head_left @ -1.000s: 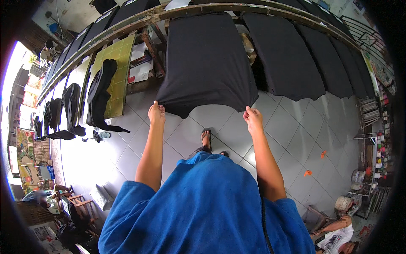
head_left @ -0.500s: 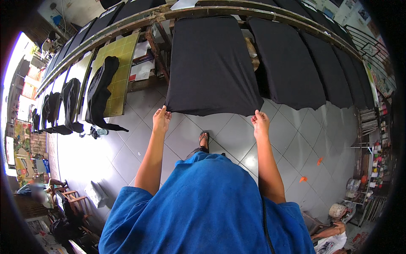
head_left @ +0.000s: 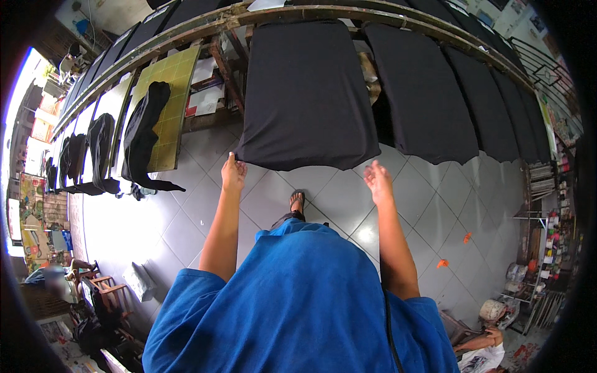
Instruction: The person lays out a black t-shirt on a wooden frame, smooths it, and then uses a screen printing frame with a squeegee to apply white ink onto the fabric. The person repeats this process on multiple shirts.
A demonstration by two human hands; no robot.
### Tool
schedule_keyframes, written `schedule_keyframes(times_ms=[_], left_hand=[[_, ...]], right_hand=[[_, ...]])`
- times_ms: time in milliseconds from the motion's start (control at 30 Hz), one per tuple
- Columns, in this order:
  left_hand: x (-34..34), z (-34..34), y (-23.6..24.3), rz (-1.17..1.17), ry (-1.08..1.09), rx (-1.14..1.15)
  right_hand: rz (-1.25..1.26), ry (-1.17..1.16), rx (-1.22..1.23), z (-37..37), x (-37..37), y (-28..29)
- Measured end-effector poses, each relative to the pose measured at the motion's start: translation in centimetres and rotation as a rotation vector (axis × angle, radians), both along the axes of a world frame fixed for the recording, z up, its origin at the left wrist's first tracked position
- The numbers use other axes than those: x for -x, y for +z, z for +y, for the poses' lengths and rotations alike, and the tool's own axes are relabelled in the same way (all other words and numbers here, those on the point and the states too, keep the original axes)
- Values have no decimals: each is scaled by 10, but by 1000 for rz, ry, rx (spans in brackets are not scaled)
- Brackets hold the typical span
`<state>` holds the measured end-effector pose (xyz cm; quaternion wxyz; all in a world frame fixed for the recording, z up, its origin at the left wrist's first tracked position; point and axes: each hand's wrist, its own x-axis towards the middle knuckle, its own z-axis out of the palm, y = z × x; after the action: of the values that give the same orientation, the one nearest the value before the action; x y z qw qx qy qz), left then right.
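A black fabric garment lies stretched over the board in front of me, its lower hem wavy at the near end. At that end's left corner, my left hand pinches the fabric between thumb and finger. My right hand is just below the right corner, apart from the cloth, with its slightly blurred fingers spread.
More black-covered boards line the right. On the left, boards, one yellow, carry bunched black cloth. A long rail runs behind them. Below are grey floor tiles, a rack and seated people.
The cloth's sagging near end has become smoother and straighter along the board's edge. My right hand has let go of the corner, moved slightly down and right, and opened.
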<state>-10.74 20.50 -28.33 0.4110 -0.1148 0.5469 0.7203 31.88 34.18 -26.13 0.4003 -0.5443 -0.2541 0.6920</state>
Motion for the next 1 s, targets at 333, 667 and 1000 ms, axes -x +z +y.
schedule_keyframes(times_ms=[333, 667, 1000], left_hand=[[14, -1, -16, 30, -34, -154], [-1, -2, 0, 166, 31, -72], [61, 5, 11, 687, -382, 463]], right_hand=[[57, -311, -29, 63, 1, -30], [-175, -406, -6, 46, -49, -83], [-302, -48, -271, 25, -27, 35]])
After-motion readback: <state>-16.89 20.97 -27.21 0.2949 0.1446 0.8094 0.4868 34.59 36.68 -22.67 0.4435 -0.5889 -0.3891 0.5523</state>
